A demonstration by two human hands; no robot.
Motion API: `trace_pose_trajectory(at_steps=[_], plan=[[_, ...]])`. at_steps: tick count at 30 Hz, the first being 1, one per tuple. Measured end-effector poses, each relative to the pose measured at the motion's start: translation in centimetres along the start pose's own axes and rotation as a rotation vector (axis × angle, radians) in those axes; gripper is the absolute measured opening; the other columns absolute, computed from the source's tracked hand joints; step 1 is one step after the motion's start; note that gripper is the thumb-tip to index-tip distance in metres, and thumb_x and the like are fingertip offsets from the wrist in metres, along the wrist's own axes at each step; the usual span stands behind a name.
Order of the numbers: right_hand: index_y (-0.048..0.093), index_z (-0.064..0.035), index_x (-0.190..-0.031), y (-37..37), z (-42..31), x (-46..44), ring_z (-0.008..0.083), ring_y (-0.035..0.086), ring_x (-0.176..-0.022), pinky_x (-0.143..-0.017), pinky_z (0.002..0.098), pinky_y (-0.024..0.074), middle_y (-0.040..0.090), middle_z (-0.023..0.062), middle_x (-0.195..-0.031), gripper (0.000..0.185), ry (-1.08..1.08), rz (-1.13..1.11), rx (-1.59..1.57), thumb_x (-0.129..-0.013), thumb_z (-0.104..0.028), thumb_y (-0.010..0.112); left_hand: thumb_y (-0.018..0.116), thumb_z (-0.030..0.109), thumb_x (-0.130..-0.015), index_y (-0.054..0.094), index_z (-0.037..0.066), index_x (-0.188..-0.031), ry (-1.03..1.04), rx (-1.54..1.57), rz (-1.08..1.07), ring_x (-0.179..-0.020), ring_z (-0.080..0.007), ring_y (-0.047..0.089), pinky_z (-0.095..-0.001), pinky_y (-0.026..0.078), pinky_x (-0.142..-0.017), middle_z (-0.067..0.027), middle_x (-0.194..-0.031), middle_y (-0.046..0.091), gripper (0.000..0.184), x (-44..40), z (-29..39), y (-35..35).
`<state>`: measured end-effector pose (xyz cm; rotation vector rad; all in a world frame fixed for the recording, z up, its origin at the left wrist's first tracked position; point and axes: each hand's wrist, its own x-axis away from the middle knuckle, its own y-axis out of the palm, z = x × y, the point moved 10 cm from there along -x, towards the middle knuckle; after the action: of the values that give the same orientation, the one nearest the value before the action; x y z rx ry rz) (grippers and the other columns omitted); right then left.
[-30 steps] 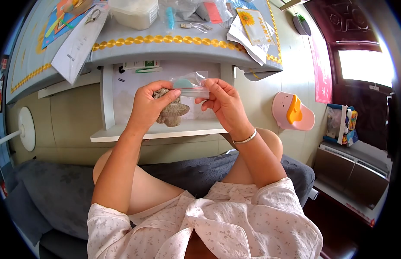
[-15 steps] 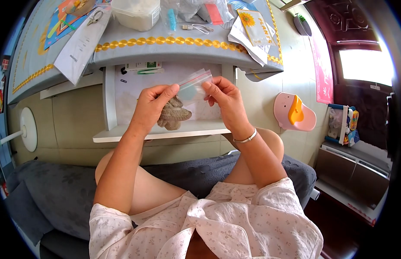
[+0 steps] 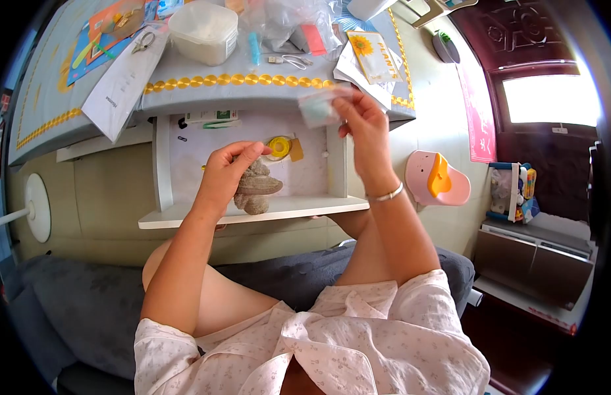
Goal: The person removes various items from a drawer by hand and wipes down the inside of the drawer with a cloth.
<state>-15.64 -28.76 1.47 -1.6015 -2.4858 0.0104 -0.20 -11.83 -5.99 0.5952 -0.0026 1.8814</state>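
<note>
My right hand (image 3: pixel 363 122) is raised over the drawer's right back corner, thumb and fingers pinched on a small clear zip bag (image 3: pixel 318 107). Something pale blue-green shows in the bag, blurred by motion. Over the drawer's middle, my left hand (image 3: pixel 228 172) has thumb and forefinger pressed together. A grey-brown fuzzy plush piece (image 3: pixel 258 187) hangs beneath its palm, apparently held by the other fingers, which are hidden. Below both hands lies the open white drawer (image 3: pixel 253 215), where a yellow ring-shaped roll (image 3: pixel 279 147) and a small tan card (image 3: pixel 296 150) rest near my left fingertips.
A green item (image 3: pixel 221 124) and a small box (image 3: pixel 212 115) lie at the drawer's back. On the grey-clothed table stand a plastic tub (image 3: pixel 203 36), a white cable (image 3: pixel 292 61), clear bags and a sunflower packet (image 3: pixel 374 59). A pink potty (image 3: pixel 427 181) is on the floor right.
My right hand has moved up and right with the zip bag, away from my left hand. The yellow roll and tan card now show. My left hand keeps the plush piece.
</note>
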Motion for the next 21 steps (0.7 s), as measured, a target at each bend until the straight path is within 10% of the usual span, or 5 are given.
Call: trace_pose_trajectory(at_steps=[7, 10, 13, 17, 21], plan=[[0.063, -0.0065, -0.114, -1.7, -4.5, -8.8, 0.0239, 0.063, -0.087, -0.078, 0.0348, 0.0489, 0.068, 0.0078, -0.093, 0.037, -0.376, 0.093, 0.591, -0.082, -0.026, 0.070, 0.063, 0.031, -0.092, 0.070, 0.003, -0.096, -0.029, 0.027, -0.001, -0.074, -0.0061, 0.056, -0.0225, 0.047, -0.067, 0.0022, -0.079, 0.058, 0.029, -0.1, -0.2, -0.4], [0.054, -0.0126, -0.127, -2.2, -7.4, -7.9, 0.0305, 0.052, -0.116, -0.102, 0.0424, 0.0353, 0.059, 0.0111, -0.122, 0.052, -0.585, 0.346, 0.972, -0.081, -0.029, 0.071, 0.064, 0.024, -0.091, 0.069, 0.001, -0.094, -0.055, 0.101, 0.122, -0.073, -0.0079, 0.058, -0.0237, 0.051, -0.066, -0.0012, -0.087, 0.064, 0.024, 0.0, 0.0, -2.2], [0.058, -0.0111, -0.118, -1.4, -8.9, -3.7, 0.0288, 0.058, -0.105, -0.092, 0.0408, 0.0436, 0.062, 0.0103, -0.110, 0.037, -0.835, 0.366, 0.826, -0.084, -0.023, 0.068, 0.064, 0.023, -0.091, 0.069, 0.002, -0.094, -0.041, 0.160, 0.208, -0.074, -0.0084, 0.059, -0.0242, 0.051, -0.068, -0.0019, -0.089, 0.065, 0.022, 0.1, 0.2, -3.7], [0.065, -0.0112, -0.105, 4.1, 0.1, 0.5, 0.0245, 0.065, -0.076, -0.067, 0.0350, 0.0523, 0.066, 0.0076, -0.089, 0.022, -0.445, -0.153, 0.723, -0.083, -0.016, 0.066, 0.066, 0.022, -0.089, 0.070, 0.004, -0.095, 0.006, 0.247, 0.333, -0.079, -0.0077, 0.057, -0.0237, 0.048, -0.072, -0.0008, -0.093, 0.065, 0.020, 0.0, 0.5, -6.4], [0.065, -0.0152, -0.109, 6.7, 13.7, -0.2, 0.0230, 0.062, -0.097, -0.078, 0.0374, 0.0526, 0.066, 0.0053, -0.104, 0.031, -0.253, -0.409, 0.961, -0.079, -0.013, 0.068, 0.067, 0.024, -0.088, 0.071, 0.006, -0.095, 0.049, 0.259, 0.406, -0.087, -0.0075, 0.054, -0.0240, 0.044, -0.080, 0.0019, -0.092, 0.064, 0.019, 0.1, 0.8, -7.9]])
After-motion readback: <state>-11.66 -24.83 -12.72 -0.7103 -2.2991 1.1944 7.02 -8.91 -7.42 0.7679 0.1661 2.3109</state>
